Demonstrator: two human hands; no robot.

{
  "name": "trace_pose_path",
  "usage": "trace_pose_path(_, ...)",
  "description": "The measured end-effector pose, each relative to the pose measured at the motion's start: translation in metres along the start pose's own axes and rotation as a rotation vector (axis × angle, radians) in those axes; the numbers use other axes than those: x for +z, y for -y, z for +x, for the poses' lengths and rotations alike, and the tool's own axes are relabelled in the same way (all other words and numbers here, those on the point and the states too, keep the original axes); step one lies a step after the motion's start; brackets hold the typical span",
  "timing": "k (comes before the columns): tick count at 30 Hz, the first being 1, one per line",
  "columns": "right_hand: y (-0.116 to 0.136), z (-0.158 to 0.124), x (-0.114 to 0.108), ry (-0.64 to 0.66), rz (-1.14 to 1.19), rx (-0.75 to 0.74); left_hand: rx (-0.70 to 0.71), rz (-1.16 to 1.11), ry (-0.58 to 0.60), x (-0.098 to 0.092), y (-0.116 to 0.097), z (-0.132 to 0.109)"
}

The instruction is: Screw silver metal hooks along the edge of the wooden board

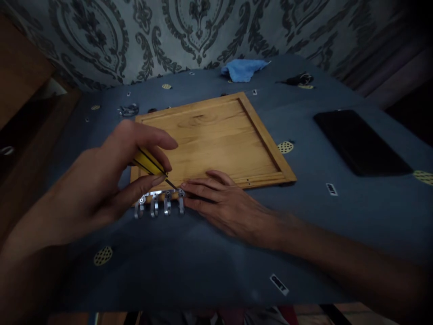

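Note:
A yellow and black screwdriver (149,161) is gripped in my left hand (111,176), thumb below the handle and index finger curved above it. Its thin shaft slants down to the right, the tip close to the end of a metal hook rail (161,193). Several silver hooks on that rail hang over the near edge of a framed wooden board (206,140). My right hand (233,205) rests with fingers stretched over the board's near edge, fingertips beside the rail's right end. Whether those fingertips touch a screw there is hidden.
Blue cloth with pineapple prints covers the table (223,271). A dark flat phone or tablet (361,142) lies at right. Toward the back are a blue rag (244,70), a dark bundle (299,80) and a small clear bag (129,110). A patterned wall (199,31) stands behind.

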State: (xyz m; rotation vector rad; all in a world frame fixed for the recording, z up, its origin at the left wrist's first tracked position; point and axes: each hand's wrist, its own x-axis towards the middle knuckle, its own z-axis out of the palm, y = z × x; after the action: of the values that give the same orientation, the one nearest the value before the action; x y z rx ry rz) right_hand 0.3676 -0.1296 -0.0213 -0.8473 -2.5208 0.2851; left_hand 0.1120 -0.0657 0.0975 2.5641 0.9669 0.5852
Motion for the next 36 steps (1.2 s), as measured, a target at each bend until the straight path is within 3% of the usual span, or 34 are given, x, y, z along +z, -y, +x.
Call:
trace_pose_path(5,0.0,0.0,0.002,-0.02,-0.012,-0.011,0.033,0.005,0.077,0.003,0.002,0.001)
trace_pose_path(12,0.001,0.0,0.0,0.006,-0.022,0.002,0.096,-0.003,0.031,0.01,-0.008,0.0)
trace_pose_path(17,0.0,0.0,0.002,0.001,-0.021,-0.002,0.188,0.126,0.006,0.009,-0.009,0.003)
trace_pose_path(36,0.0,-0.001,0.0,0.032,-0.001,0.008,0.206,0.205,-0.008,0.014,-0.017,0.001)
